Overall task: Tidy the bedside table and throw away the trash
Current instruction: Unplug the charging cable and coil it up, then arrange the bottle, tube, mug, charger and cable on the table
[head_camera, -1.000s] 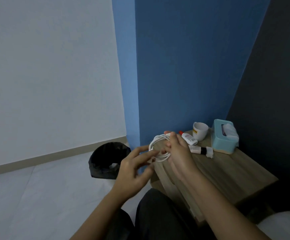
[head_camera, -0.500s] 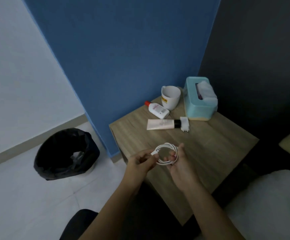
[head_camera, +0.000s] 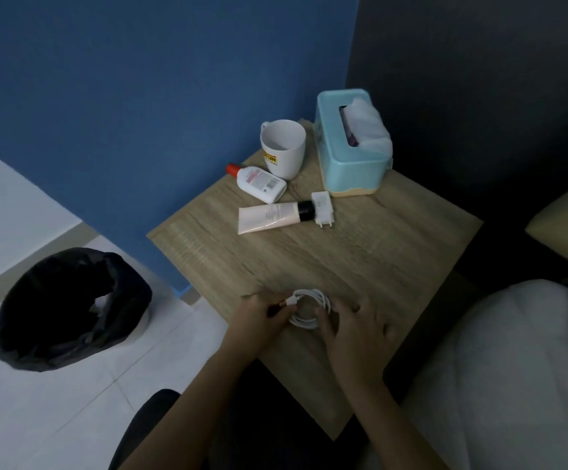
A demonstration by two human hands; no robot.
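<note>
- Versus half a second ago: the coiled white cable (head_camera: 316, 294) has come down from in front of the chest to the near corner of the bedside table (head_camera: 377, 256). It sits low over the wood or on it (contact not resolvable).
- Left hand (head_camera: 258, 320): thumb and forefinger pinch the cable's connector end at the left of the coil, as before.
- Right hand (head_camera: 357, 330): fingers curled over the right side of the coil, thumb tip at the loop's inner edge, so it holds the coil. The hand is flatter and lower than in the earlier frame.
- Unmoved on the table: mug (head_camera: 284, 147), tissue box (head_camera: 330, 140), lotion bottle (head_camera: 260, 183) lying down, tube (head_camera: 269, 217) lying down, and charger plug (head_camera: 322, 206) touching the tube's black cap.
- The trash bin (head_camera: 68, 307), lined with a black bag, stands on the floor left of the table, well apart from the hands.
- Hidden or unclear: the right palm covers part of the coil, so the number of loops cannot be counted.
- The mug's yellow label is partly turned away, and the bottle's print is too small to read.
- The bin's inside is dark, with only a pale scrap visible.
- Pale bedding (head_camera: 513, 368) is cut off by the right edge of the frame.
</note>
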